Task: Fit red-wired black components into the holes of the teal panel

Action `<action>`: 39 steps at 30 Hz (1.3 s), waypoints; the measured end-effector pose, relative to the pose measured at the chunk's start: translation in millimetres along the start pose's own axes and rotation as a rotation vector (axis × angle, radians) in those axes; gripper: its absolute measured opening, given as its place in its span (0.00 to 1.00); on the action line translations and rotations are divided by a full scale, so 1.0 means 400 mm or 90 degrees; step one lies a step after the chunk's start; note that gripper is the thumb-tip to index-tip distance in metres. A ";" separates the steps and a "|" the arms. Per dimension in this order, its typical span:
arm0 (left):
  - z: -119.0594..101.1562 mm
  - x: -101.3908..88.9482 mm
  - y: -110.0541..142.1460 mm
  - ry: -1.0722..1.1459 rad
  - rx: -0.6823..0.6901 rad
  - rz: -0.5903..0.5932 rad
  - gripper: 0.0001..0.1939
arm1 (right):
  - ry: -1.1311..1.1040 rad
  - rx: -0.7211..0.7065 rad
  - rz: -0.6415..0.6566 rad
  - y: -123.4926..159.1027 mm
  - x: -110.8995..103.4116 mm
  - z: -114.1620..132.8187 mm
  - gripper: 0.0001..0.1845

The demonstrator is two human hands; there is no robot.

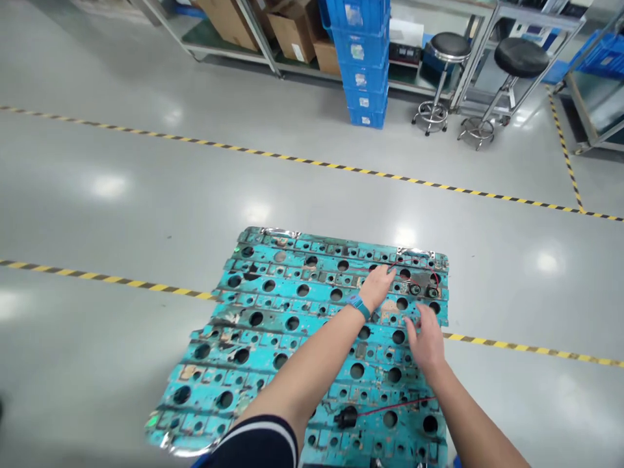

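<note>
A worn turquoise board (316, 309) full of round holes lies beneath both my hands. My left hand (377, 287), with a teal band at the wrist, reaches to the board's far right part. Its fingers are closed on a thin red wire (358, 268) that runs along the far rows. Just right of it sit two small round black parts (423, 290) with red and black leads. My right hand (427, 338) hovers over the right edge, thumb and fingers apart, holding nothing. A black cylindrical part (346, 417) with a red lead rests on the near side, between my forearms.
Grey floor with yellow-black tape lines (292, 158) surrounds the board. Beyond stand a stack of blue crates (363, 71), two black stools (451, 47), and metal shelving with cardboard boxes (295, 32). A wheeled metal rack (597, 117) is at far right.
</note>
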State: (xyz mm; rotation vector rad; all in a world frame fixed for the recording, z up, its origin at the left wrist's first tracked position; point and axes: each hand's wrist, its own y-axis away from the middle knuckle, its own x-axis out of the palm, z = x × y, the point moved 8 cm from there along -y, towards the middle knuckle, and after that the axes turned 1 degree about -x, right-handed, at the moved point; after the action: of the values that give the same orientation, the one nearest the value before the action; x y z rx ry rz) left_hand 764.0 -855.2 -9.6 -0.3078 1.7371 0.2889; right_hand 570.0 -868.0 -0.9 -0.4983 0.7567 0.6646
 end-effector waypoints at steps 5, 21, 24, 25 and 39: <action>0.019 -0.071 0.136 0.068 -0.046 -0.066 0.29 | -0.038 -0.083 0.261 0.300 0.051 0.063 0.12; -0.126 0.140 0.853 0.223 -0.230 0.318 0.20 | 0.224 -0.190 0.576 0.488 0.215 0.138 0.14; -0.114 0.111 0.849 0.283 -0.235 0.293 0.13 | 0.208 -0.203 0.552 0.486 0.197 0.159 0.14; -0.113 0.096 0.853 0.318 -0.244 0.283 0.14 | 0.182 -0.205 0.547 0.485 0.187 0.172 0.13; -0.285 -0.323 0.816 1.051 -0.163 0.458 0.22 | -0.174 -0.235 0.580 0.313 -0.291 0.499 0.16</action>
State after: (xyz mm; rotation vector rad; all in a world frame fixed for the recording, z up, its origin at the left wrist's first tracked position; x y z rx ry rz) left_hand 565.0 -586.1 145.7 -0.0222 3.4395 0.9524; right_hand 510.1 -699.0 191.4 -0.3651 0.5773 1.7073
